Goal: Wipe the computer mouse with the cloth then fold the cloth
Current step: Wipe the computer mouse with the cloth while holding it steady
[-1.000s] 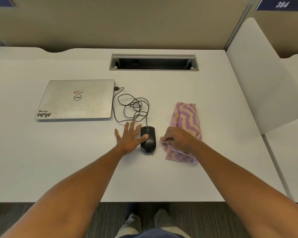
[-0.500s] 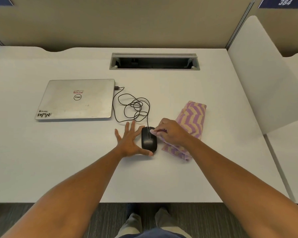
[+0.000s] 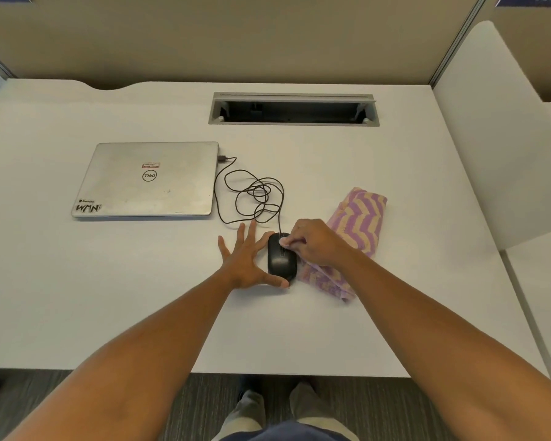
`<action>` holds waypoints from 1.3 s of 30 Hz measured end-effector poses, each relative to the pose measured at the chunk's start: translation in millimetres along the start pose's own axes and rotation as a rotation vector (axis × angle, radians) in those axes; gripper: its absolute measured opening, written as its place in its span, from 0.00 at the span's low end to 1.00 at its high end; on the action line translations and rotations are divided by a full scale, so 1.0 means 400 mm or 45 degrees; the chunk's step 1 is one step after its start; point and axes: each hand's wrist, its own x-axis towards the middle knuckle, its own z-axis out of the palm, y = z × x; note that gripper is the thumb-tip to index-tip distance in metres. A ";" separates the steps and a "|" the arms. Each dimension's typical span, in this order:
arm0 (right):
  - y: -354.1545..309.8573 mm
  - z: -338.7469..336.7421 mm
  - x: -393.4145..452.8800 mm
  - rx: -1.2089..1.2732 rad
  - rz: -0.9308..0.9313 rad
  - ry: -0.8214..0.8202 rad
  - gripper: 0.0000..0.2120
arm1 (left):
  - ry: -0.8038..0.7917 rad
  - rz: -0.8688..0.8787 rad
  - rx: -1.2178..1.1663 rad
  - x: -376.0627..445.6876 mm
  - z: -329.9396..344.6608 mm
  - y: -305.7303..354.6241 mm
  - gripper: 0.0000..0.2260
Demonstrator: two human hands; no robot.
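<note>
A black wired computer mouse (image 3: 281, 260) lies on the white desk near the middle. My left hand (image 3: 247, 261) rests flat beside it with fingers spread, thumb and forefinger bracing its left side and rear. My right hand (image 3: 314, 241) pinches a corner of the purple-and-tan zigzag cloth (image 3: 357, 224) and presses it on the front of the mouse, near the wheel. The rest of the cloth trails bunched to the right of the mouse, partly under my wrist.
A shut silver laptop (image 3: 147, 179) lies to the left, with the mouse's black cable (image 3: 255, 195) coiled between it and my hands. A grey cable slot (image 3: 293, 109) opens at the back of the desk. A white divider panel (image 3: 503, 128) stands at the right edge.
My right hand dragged the cloth's corner leftward from beside the mouse onto its front. My left thumb shifted around to the mouse's rear.
</note>
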 end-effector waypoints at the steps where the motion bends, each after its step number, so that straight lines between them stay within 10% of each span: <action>1: -0.013 0.007 0.004 0.007 -0.019 -0.005 0.08 | 0.001 0.000 -0.001 0.000 0.000 0.000 0.60; 6: -0.060 0.043 0.001 -0.125 -0.235 -0.337 0.07 | 0.007 0.011 -0.054 0.002 -0.001 0.000 0.60; 12: -0.065 0.033 0.028 -0.001 -0.067 -0.025 0.07 | 0.007 0.007 -0.058 0.003 0.001 0.000 0.58; 19: -0.074 0.045 0.003 0.043 -0.153 -0.330 0.10 | 0.027 -0.010 -0.053 0.002 0.003 0.002 0.57; 25: -0.065 0.014 0.041 0.067 0.010 0.026 0.09 | 0.023 0.005 -0.051 -0.002 0.000 0.000 0.59; 31: -0.070 0.051 0.030 0.037 -0.138 -0.225 0.09 | 0.020 0.019 -0.096 0.000 0.001 0.003 0.57; 39: -0.013 0.041 0.061 0.357 0.265 0.301 0.11 | 0.034 -0.020 -0.089 0.002 0.001 0.000 0.62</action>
